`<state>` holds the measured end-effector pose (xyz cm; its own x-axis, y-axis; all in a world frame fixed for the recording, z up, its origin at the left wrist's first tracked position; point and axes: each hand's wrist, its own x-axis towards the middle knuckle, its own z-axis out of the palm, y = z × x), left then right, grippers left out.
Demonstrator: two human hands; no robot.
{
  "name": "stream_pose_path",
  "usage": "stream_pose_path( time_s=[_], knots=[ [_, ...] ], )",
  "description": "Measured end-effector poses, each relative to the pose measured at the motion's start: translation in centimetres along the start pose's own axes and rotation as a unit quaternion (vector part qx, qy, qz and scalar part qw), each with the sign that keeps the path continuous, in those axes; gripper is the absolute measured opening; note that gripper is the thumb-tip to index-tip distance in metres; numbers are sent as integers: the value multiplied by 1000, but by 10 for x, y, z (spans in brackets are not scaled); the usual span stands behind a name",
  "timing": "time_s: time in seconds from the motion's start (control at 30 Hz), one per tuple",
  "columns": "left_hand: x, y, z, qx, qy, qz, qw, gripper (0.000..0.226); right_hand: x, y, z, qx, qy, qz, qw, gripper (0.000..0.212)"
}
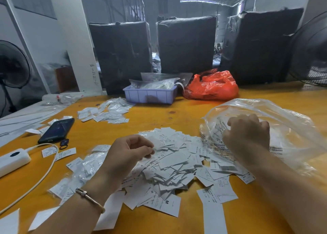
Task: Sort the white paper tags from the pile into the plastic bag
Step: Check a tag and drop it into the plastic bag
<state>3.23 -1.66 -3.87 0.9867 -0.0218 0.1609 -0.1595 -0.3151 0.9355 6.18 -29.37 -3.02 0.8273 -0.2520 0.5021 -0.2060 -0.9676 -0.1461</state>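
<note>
A heap of white paper tags [173, 166], printed with size letters, lies on the orange table [159, 116] in front of me. My left hand [127, 154], with a bracelet on its wrist, hovers over the heap's left side. Its thumb and forefinger are curled together at a tag on top. To the right lies a large clear plastic bag [292, 127], crumpled, with its mouth facing the heap. My right hand [247, 136] is at that mouth, with the fingers curled around the bag's edge. Several tags lie under and inside the bag's opening.
A black phone [56, 131] lies at the left, with a white power bank [12, 159] and its cable. A smaller spread of tags [106, 115] lies farther back. A purple tray [150, 95] and a red bag [212, 86] stand before black wrapped bales [185, 44].
</note>
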Motion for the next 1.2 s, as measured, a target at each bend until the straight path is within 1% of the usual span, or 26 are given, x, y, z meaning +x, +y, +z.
stream_pose_path(
  time_s=[0.07, 0.1, 0.13, 0.17, 0.2, 0.23, 0.27, 0.33, 0.4, 0.47, 0.6, 0.67, 0.83, 1.0, 1.07, 1.2],
  knots=[
    [0, 0, 0, -4, -6, -6, 1000, 5, -6, -9, -1, 78, 63, -87, 991, 17],
    [0, 0, 0, -5, -10, -9, 1000, 4, -11, -14, -2, 134, 80, -145, 977, 14],
    [0, -1, 1, -7, -12, -12, 1000, 5, -17, -20, -3, 191, 70, -201, 958, 12],
    [0, 0, 1, -10, -15, -13, 1000, 5, -22, -26, -2, 239, 36, -250, 937, 14],
    [0, 0, 1, -12, -16, -14, 1000, 5, -27, -32, -1, 272, -15, -290, 917, 18],
    [0, 0, 2, -13, -18, -13, 1000, 5, -31, -37, 1, 288, -61, -323, 899, 23],
    [0, 0, 2, -13, -18, -11, 1000, 5, -35, -41, 4, 287, -94, -350, 887, 27],
    [0, 1, 4, -13, -20, -7, 1000, 7, -37, -45, 11, 262, -121, -380, 879, 31],
    [-1, 2, 5, -14, -20, -4, 1000, 11, -36, -46, 14, 240, -129, -391, 879, 32],
    [-1, 2, 6, -19, -22, -3, 1000, 13, -35, -46, 17, 235, -134, -397, 877, 28],
    [1, 1, 5, -15, -23, -2, 1000, 5, -34, -46, 20, 242, -118, -400, 876, 19],
    [1, 0, 4, -17, -21, -1, 1000, 3, -35, -46, 21, 264, -117, -385, 876, 18],
    [1, -1, 3, -20, -11, 10, 1000, 16, -35, -45, 20, 302, -109, -357, 877, 13],
    [1, -2, 3, -13, -12, 6, 1000, 22, -37, -46, 15, 309, -67, -369, 874, 2],
    [1, -2, 3, -11, -13, 6, 1000, 23, -37, -46, 14, 326, -84, -359, 870, 1],
    [1, -2, 4, -10, -9, 12, 1000, 20, -36, -45, 11, 418, -179, -278, 846, 2]
  ],
)
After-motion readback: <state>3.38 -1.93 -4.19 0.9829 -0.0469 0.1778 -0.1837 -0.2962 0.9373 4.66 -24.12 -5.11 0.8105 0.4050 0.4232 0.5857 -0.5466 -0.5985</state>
